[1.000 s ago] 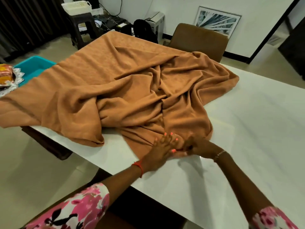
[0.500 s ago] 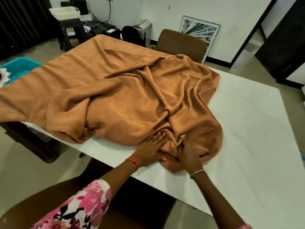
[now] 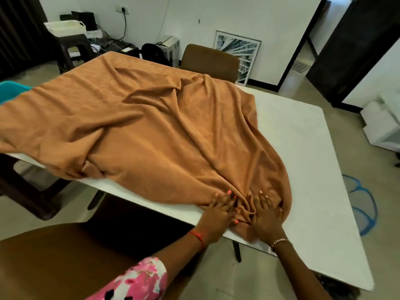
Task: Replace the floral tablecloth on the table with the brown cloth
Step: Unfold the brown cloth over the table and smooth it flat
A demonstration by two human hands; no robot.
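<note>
Both hands lie flat on the cloth, fingers straight and slightly spread, pressing down and curled round nothing. In the head view the left hand (image 3: 220,210) and the right hand (image 3: 267,216) sit just beside each other at the near edge of the table (image 3: 303,161), with a bunched ridge of fabric standing between them. The left wrist carries a red thread band (image 3: 198,237), the right a beaded bracelet (image 3: 279,241). A pink floral sleeve (image 3: 134,280) shows at the bottom.

The brown cloth (image 3: 162,131) covers the left and far parts of the white table. It spills over the left edge and lies in long creases that run toward the hands. Its right border curves from the far side down to the right hand, and the tabletop to the right of that curve is bare white out to the right corner.

A brown chair (image 3: 210,59) stands against the far side of the table. Another brown chair seat (image 3: 54,256) is close below the near edge, left of the arms. A teal tub (image 3: 10,88) peeks in at the far left. On the floor to the right lie a blue-rimmed hoop (image 3: 365,204) and white boxes (image 3: 385,124). A framed picture (image 3: 238,53) leans on the back wall.
</note>
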